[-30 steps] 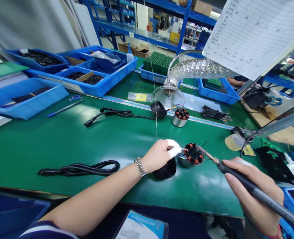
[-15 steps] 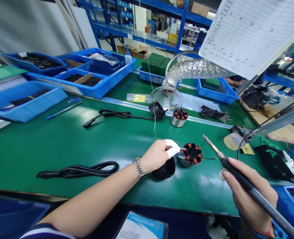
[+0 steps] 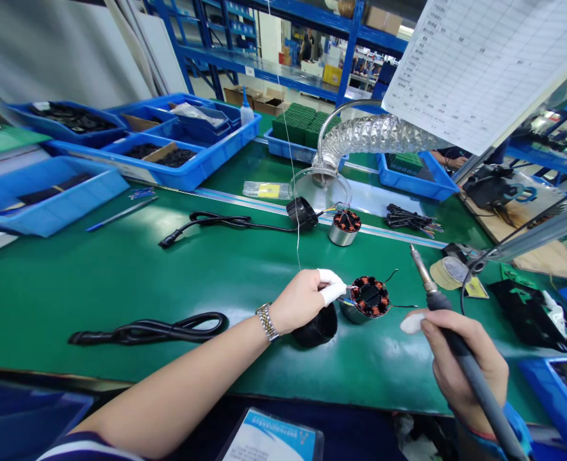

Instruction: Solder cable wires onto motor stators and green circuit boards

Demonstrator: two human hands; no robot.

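Note:
My left hand [image 3: 307, 298], white covers on its fingertips, is closed in a pinch on thin wires beside a motor stator [image 3: 370, 298] with copper windings. Just below that hand a black round cap [image 3: 318, 326] lies on the mat, partly hidden by it. Two dark leads stick out from the stator's right side. My right hand [image 3: 470, 362] is wrapped round a soldering iron [image 3: 451, 320], tip pointing up and away, apart from the stator. A white cover shows on one of its fingers. A thin solder wire [image 3: 298, 246] hangs down to my left hand.
Farther back stand a second stator [image 3: 345, 228] and black cap [image 3: 303, 214] with a cable. A coiled black cable [image 3: 168, 328] lies at left. A silver duct [image 3: 379, 136] reaches over the mat. Blue bins [image 3: 225, 150] line the back, and a paper sheet [image 3: 480, 70] hangs upper right.
My right hand has turned the soldering iron more upright, its tip shifting right and away from the stator's lead. My left hand stays in its pinch.

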